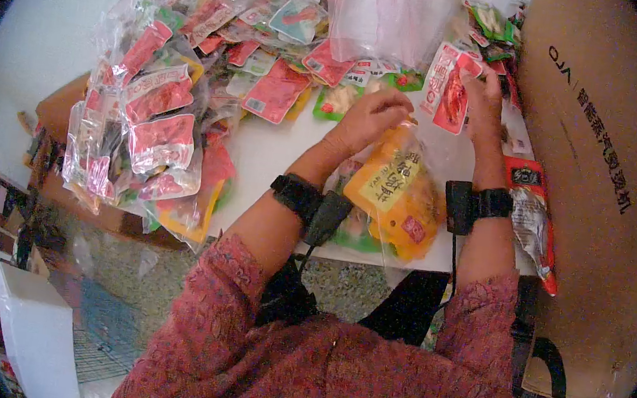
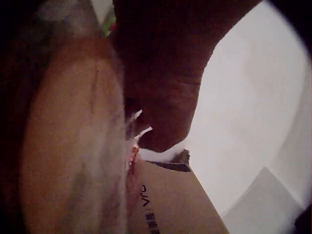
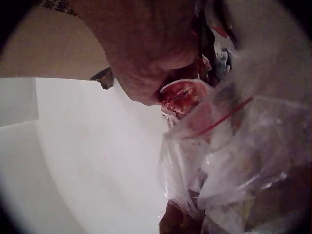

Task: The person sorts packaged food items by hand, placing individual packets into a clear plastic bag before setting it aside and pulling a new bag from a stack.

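Note:
My left hand [image 1: 370,122] pinches the mouth of a clear zip bag [image 3: 243,161], which has a red line along its edge. Inside that bag a yellow food packet [image 1: 393,196] with dark lettering shows, with some green beside it. In the left wrist view the bag's side fills the left, blurred, next to my dark left hand [image 2: 163,92]. A red and white snack packet [image 1: 450,88] is gripped at its right edge by my right hand [image 1: 486,104], just above the bag's mouth. The right wrist view shows the red packet [image 3: 185,97] close to the bag's opening.
A large heap of bagged red packets [image 1: 164,103] covers the table's left side. Empty clear bags [image 1: 390,18] lie at the back. Green packets [image 1: 492,22] sit at the far right. A silver and red pouch [image 1: 529,215] lies beside a tall cardboard box [image 1: 594,191].

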Demonstrator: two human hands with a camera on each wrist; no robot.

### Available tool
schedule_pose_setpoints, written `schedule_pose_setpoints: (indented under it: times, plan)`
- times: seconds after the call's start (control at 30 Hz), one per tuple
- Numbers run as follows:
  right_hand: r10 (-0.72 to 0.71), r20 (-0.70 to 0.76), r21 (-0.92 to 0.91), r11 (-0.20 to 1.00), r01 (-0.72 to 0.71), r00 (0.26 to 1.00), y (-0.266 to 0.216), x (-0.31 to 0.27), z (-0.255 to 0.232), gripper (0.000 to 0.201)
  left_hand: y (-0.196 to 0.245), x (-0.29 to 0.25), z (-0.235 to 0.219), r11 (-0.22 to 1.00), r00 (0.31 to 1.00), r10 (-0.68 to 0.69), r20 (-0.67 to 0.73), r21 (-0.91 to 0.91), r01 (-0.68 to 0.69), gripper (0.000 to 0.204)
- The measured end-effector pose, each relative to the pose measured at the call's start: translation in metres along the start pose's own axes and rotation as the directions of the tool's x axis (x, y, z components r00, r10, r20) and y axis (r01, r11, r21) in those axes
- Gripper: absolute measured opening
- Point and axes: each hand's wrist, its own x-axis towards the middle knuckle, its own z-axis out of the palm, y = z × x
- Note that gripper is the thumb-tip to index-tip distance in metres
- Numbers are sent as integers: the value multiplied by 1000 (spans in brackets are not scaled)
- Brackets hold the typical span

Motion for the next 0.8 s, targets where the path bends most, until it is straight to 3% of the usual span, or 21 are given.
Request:
schedule_pose_setpoints:
  times: [0.03,0.07,0.1,0.13,0.17,0.23,0.27,0.4,0.47,0.5,0.57,0.6,0.67,0.7,0.77,0.8]
  plan:
    - [-3,-3,7,1000,3,1000,1,-1,-1,32,2,-3,-1,966,983,160,88,189,-174,17]
    - [-41,80,-122,991,51,996,1,-1,-1,33,5,-4,-3,866,932,298,206,353,-355,16]
    - [-67,164,-247,963,106,984,2,-1,-1,34,8,-4,-5,861,930,300,213,359,-360,16]
    - [-19,296,-280,954,106,955,3,0,-1,36,9,-5,-8,770,921,302,247,507,-388,15]
    - [-23,298,-273,956,108,954,5,-1,-1,36,11,-7,-9,654,914,297,278,638,-407,15]
    - [165,465,-136,984,-114,870,-5,-11,10,33,27,-9,-7,608,919,300,256,691,-391,16]
    - [151,471,-216,975,-52,869,-16,-15,10,35,38,-11,-6,566,924,301,238,735,-374,17]
    - [72,421,-193,981,12,904,-15,-13,10,38,72,-11,-8,443,923,263,283,814,-376,17]
    - [141,392,-322,947,-9,909,-26,-19,13,38,81,-2,-11,386,860,237,451,769,-510,18]
    - [137,393,-312,950,-8,909,-28,-20,14,38,82,2,-13,378,861,232,452,774,-508,18]
    - [223,588,-98,974,-206,778,-31,-23,17,37,83,9,-15,247,833,219,508,797,-551,19]
    - [215,590,-88,975,-203,778,-38,-26,17,37,82,10,-17,238,833,216,509,800,-551,19]
    - [338,680,-312,937,-161,651,-58,-34,16,34,82,12,-20,217,833,199,517,805,-552,17]
    - [333,683,-306,939,-160,650,-54,-33,14,34,85,11,-18,212,834,196,516,808,-550,17]
    - [394,785,-294,916,-272,477,-46,-29,9,32,91,9,-14,58,878,-85,470,882,-467,17]
    - [392,788,-293,917,-270,475,-48,-31,10,32,85,11,-16,56,880,-85,467,884,-464,17]
